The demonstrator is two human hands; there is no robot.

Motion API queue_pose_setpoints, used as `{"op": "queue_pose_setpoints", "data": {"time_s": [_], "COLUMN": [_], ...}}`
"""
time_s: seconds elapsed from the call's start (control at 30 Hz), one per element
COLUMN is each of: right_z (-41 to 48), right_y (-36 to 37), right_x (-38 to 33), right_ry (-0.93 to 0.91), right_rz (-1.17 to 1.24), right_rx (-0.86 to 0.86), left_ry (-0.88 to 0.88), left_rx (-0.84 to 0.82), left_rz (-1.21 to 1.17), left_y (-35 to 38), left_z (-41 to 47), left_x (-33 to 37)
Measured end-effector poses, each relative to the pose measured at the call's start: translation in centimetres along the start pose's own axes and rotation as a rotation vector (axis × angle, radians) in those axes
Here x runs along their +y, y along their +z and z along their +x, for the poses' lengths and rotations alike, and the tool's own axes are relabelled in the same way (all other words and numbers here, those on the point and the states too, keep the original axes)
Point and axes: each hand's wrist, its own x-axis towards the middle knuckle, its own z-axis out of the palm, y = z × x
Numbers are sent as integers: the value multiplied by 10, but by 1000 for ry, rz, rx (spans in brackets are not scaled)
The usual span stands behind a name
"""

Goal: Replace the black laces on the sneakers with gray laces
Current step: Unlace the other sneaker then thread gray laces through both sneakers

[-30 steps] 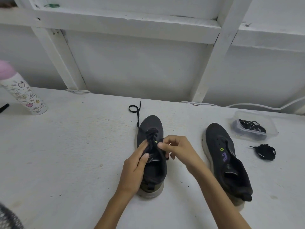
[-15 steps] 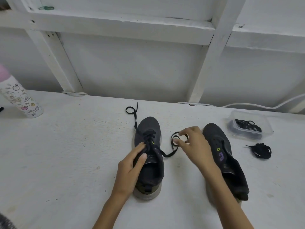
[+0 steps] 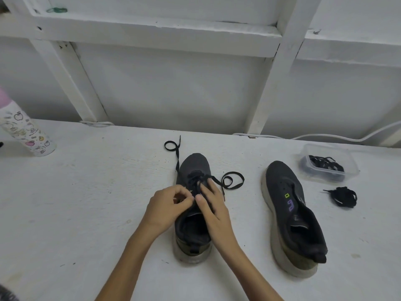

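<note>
left hand point(image 3: 168, 206) pinched, right hand point(image 3: 211, 205) fingers curled

Two sneakers point(image 3: 193, 205) point(image 3: 291, 216), one container point(image 3: 328, 162), one bottle point(image 3: 26, 131)

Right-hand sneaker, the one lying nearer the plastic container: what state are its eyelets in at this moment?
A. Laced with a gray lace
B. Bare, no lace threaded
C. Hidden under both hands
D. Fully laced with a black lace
B: the right-hand sneaker shows bare eyelets and an open tongue, while both hands work on the other sneaker, whose black lace trails loose on the table.
</note>
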Motion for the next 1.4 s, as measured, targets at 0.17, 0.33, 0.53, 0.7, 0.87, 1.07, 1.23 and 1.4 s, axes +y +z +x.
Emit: {"op": "queue_pose_setpoints", "data": {"time_s": [0.17, 0.33, 0.53, 0.7, 0.87, 1.07, 1.23, 1.4], "right_z": [4, 2, 2, 2, 2, 1, 1, 2], "right_y": [0, -1, 1, -2, -2, -2, -3, -3], "right_x": [4, 5, 5, 6, 8, 9, 9, 9], "right_ry": [21, -8, -25, -18, 4, -28, -23, -18], "right_rz": [43, 61, 90, 93, 80, 55, 52, 47], "right_rx": [-35, -13, -6, -22, -28, -24, -29, -39], "left_ry": [128, 118, -51, 45, -18, -121, -4, -113], "left_rx": [168, 176, -7, 43, 283, 98, 79, 421], "left_rz": [343, 111, -199, -137, -49, -321, -232, -424], "left_y": [9, 8, -3, 4, -3, 1, 0, -25], "left_z": [15, 15, -8, 1, 22, 2, -3, 23], "left_x": [2, -5, -10, -10, -11, -3, -7, 7]}}
